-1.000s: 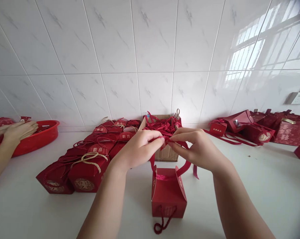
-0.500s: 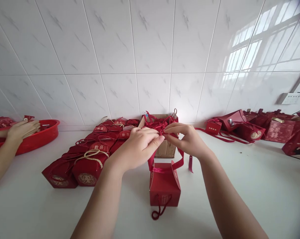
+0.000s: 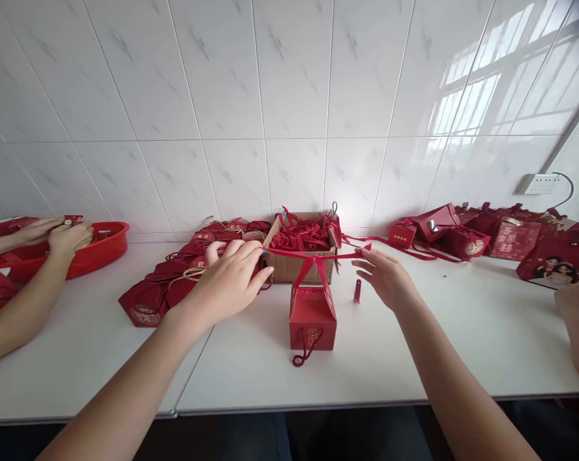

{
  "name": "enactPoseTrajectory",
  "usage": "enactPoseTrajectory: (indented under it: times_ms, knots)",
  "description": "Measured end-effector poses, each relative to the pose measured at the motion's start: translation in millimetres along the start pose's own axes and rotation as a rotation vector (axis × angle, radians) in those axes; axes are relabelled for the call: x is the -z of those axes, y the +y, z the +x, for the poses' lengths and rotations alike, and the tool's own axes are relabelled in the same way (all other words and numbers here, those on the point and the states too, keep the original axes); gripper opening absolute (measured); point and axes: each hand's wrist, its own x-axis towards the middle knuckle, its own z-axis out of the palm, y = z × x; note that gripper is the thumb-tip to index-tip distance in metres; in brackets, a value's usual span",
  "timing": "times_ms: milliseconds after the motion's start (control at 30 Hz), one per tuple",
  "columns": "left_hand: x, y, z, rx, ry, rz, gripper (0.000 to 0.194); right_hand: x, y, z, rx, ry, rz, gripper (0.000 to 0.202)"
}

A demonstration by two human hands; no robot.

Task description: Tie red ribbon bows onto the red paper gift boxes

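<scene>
Head view: left hand, right hand pinch ribbon (flat, red).

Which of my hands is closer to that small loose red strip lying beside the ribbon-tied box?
Your right. The right hand is just above and right of the strip in view; the left hand is well to its left, past the box.
</scene>
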Motion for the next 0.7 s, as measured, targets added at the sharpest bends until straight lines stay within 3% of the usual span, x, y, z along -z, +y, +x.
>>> enactPoseTrajectory:
  times_ms: [333, 700]
  knots:
    - [-17.6, -39, -52, 0.111, -0.139, 0.038, 0.039, 66, 33, -35, -0.103, 0.251, -0.294, 0.022]
    - [-41.4, -48, -80, 0.165, -0.327, 0.016, 0.031, 96, 57, -56, -0.124, 0.315, -0.626, 0.021]
